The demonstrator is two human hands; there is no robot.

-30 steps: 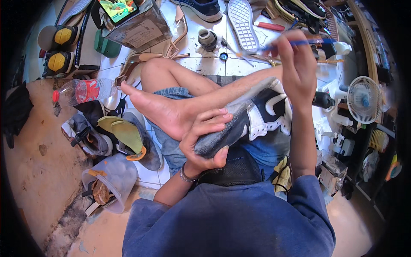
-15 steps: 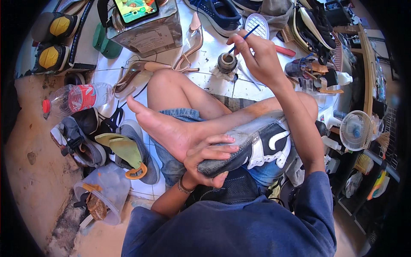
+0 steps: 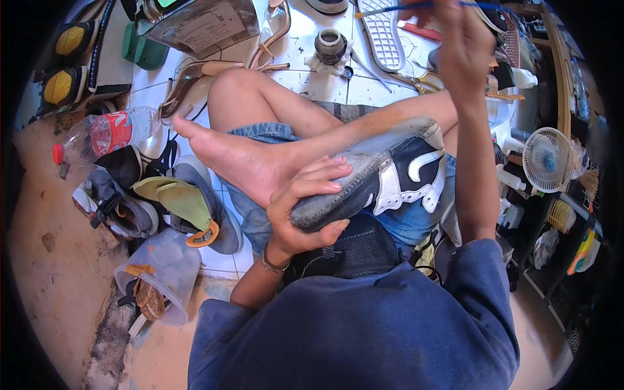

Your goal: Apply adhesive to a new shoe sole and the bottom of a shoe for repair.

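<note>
My left hand [image 3: 300, 203] grips the toe end of a black-and-white sneaker upper [image 3: 396, 175], fingers over the worn grey underside and thumb beneath. The upper lies across my lap on its side, its bottom turned up and no outsole on it. My right hand [image 3: 460, 49], partly blurred, is raised at the upper right and closed on a thin blue brush [image 3: 390, 10]. The brush lies nearly level, its yellowish tip pointing left. Below and left of that tip stands a small, stained open jar [image 3: 330, 47] on a crumpled rag. A white outsole [image 3: 382, 39] lies right of the jar.
Green clogs [image 3: 144, 51], a metal tin [image 3: 198, 27] and strappy heels [image 3: 188, 84] lie ahead on the left. At the left are a plastic bottle [image 3: 117, 133], loose shoes and a clear tub [image 3: 162, 270]. Scissors [image 3: 428, 82] and a small fan [image 3: 547, 159] are right.
My right hand has lifted the brush away from the jar, up and to the right. The left hand still grips the upper. The whole view has shifted slightly.
</note>
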